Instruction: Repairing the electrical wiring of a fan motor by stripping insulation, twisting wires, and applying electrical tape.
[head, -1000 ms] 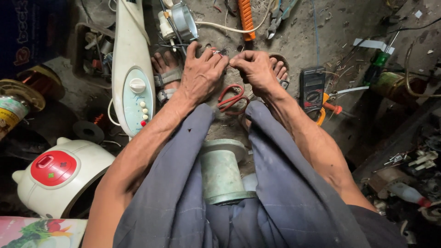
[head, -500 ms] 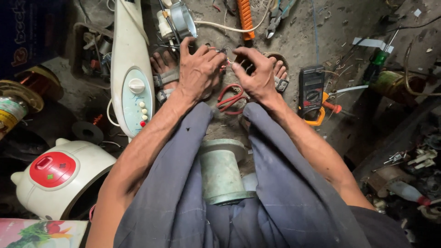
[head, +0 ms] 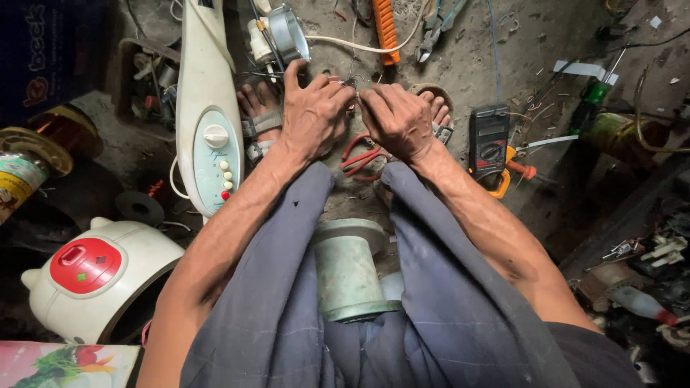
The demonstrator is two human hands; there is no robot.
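Cluttered floor (head: 467, 65); both hands (head: 356, 115) now closer, pinching thin wires (head: 353, 85).

Bare, dusty grey concrete floor (head: 474, 57), littered with wire scraps and grit. At left, a white fan base panel (head: 210, 122) with a dial and buttons, lying flat. Lower left, a white rice cooker (head: 93, 280) with a red lid button; beside it, a colourful box corner (head: 65, 366). Toward the right, a black multimeter (head: 489, 140) on the floor, near a green-handled tool (head: 593, 97). At top, an orange handle (head: 387, 21) and pliers (head: 437, 25). Dim, soft light; deep shadow along the right edge.
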